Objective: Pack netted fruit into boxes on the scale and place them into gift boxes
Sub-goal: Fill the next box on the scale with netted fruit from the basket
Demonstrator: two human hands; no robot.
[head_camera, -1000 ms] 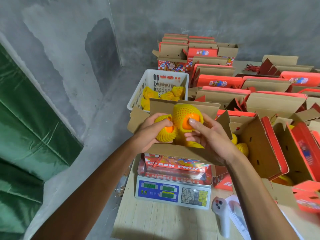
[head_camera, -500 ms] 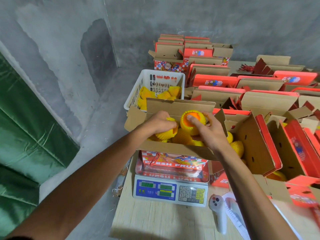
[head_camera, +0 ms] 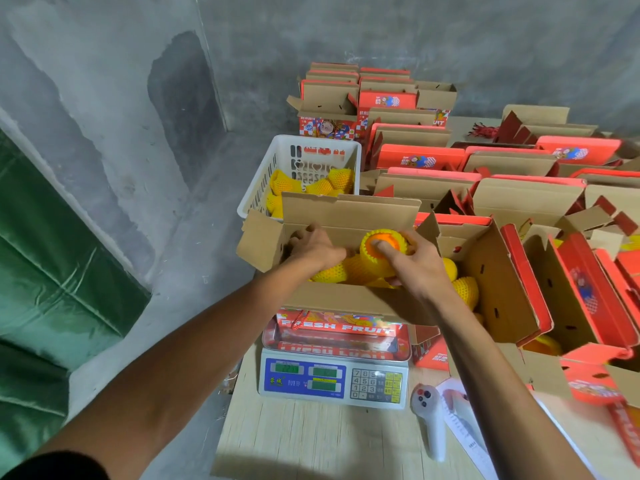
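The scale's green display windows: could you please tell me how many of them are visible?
3, all on the scale's blue front panel: one at the upper left, one at the upper middle and one just below that. None seems hidden.

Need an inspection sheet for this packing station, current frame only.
Surface: pale wooden tabletop.
Job's things: open cardboard box on the scale; netted fruit inside; white basket holds more; gift boxes open behind.
Clutter: white handheld device, paper slips.
Grip: left hand down in box, hold unclear; right hand grips the netted fruit.
Cables: nothing seen.
Surroundings: concrete walls, green curtain.
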